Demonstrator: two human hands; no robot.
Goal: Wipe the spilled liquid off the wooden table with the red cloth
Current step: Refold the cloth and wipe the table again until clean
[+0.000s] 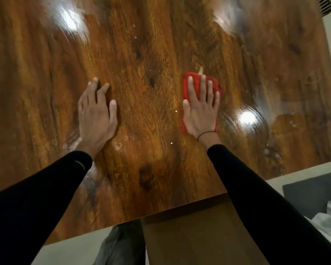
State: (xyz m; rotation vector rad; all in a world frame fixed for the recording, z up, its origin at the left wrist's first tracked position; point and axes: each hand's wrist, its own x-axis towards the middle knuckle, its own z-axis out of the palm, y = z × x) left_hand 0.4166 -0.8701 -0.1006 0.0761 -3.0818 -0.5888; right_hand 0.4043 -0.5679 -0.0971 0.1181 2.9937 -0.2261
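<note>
On the wooden table point(151, 54), right of centre, the folded red cloth point(187, 87) lies flat under the right hand point(201, 109), whose fingers are spread and pressing it down, not gripping. The left hand point(97, 115) rests open on bare wood, well apart. The cloth looks soft, light and limp, so a flat palm probably drives it better than a pinch. The glossy top shows wet smears point(271, 148) near its right edge; pale floor lies beyond.
</note>
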